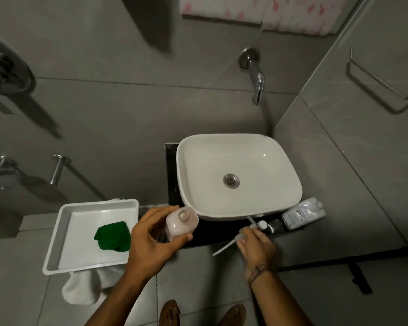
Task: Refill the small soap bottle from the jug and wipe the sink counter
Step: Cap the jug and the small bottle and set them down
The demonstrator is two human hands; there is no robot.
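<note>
Soap bottle (181, 222): small, clear plastic, held upright just above the front left of the black counter (206, 234), near the rim of the sink.
Bottle contents: pale pinkish liquid or foam shows through the wall; the level cannot be told.
Bottle mouth: open, a round neck with no cap or pump on it.
Left hand (151, 241): wrapped around the bottle, thumb on the near side, fingers on the far side.
Right hand (254, 243): closed on the pump (243, 235) taken off the bottle, its white tube slanting down to the left, clear of the counter edge.
Jug (303, 212): whitish, with a printed label and a white cap, lying on its side at the right end of the counter, touching the sink's front right corner or just beside it.
Tube (270, 225): dark with a white cap, lying between the jug and the right hand.
Sink (238, 161): white basin sitting on the counter, dry-looking, a metal drain in the middle.
Tap (256, 76): chrome spout coming out of the grey wall above the basin.
Tray (57, 234): white, shallow, to the left of the left hand, resting on something white below it.
Tray contents: one folded green cloth (113, 236) near its right side.
Feet: two brown sandals (170, 312) on the grey tile floor at the bottom edge.
</note>
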